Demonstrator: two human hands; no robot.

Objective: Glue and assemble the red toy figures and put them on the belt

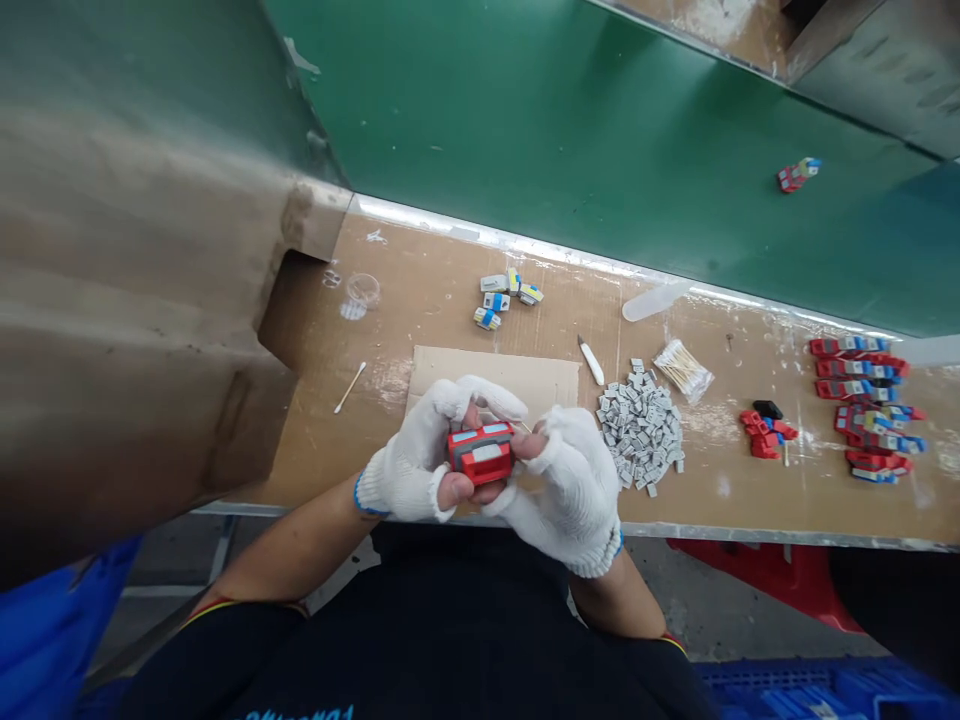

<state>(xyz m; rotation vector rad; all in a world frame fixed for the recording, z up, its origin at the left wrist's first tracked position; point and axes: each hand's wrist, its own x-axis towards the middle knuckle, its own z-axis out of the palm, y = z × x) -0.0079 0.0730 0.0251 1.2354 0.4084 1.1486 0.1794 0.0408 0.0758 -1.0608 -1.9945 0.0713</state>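
My left hand (424,450), in a white glove with bare fingertips, grips a red toy vehicle piece (481,455) with grey and pale window-like panels. At the piece's right end, my right hand (566,480), gloved the same way, has its thumb and finger pinched on a thin pale stick that looks like a cotton swab (524,427). Its far tip is hard to see. Both hands are above the front edge of a cardboard sheet (495,367). To their right lies a heap of small grey parts (641,425).
Behind the sheet are several white, blue and yellow toy pieces (495,300). A white-handled knife (592,361), bagged swabs (682,370) and a loose swab (349,388) lie around. Red toy assemblies (862,410) stand at right. A metal housing (150,250) borders the left; a green belt (562,150) runs behind.
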